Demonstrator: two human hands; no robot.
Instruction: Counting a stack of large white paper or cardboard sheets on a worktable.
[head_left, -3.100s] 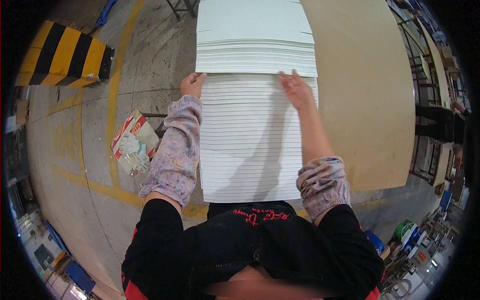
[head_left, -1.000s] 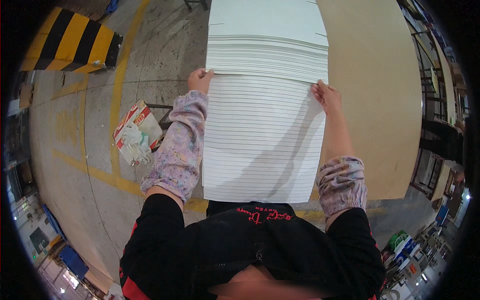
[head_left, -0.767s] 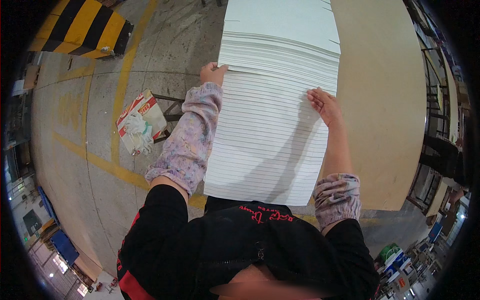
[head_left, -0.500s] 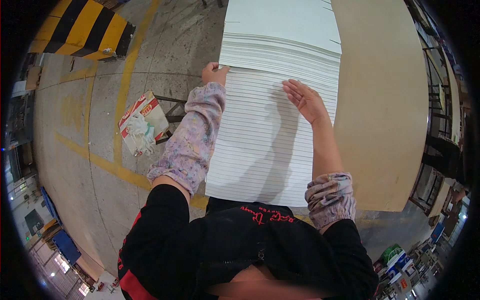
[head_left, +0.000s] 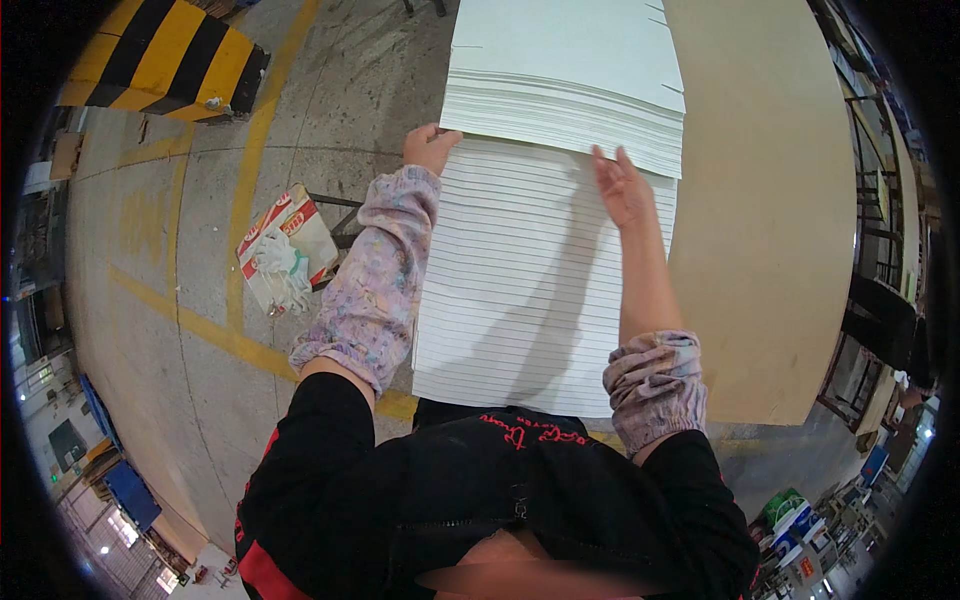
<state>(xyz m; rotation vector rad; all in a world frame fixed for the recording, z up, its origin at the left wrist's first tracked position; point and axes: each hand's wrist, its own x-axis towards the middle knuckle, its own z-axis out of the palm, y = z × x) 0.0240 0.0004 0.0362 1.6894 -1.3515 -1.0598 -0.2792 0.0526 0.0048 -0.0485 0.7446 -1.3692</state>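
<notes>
A long run of white paper sheets (head_left: 500, 270) lies in front of me, crossed by closely spaced dark lines. Farther off, a plain white stack of sheets (head_left: 560, 50) overlaps it, its near edges staggered in thin layers. At the left end of that overlapping edge, my left hand (head_left: 430, 148) pinches the paper's border between thumb and fingers. My right hand (head_left: 625, 195) is open over the right part of the sheets, palm turned up and fingers apart, its fingertips close to the overlapping edge. Whether they touch it I cannot tell.
A tan board surface (head_left: 760, 220) extends along the right of the sheets. On the left, a small stool (head_left: 325, 240) carries white gloves (head_left: 282, 265) on red-and-white cardboard. A yellow-and-black striped barrier (head_left: 170, 55) stands at the far left.
My right hand has shifted slightly right, and its fingers have swung to point away from me and spread. The overlapping paper edge looks slightly raised. My left hand stays almost in place.
</notes>
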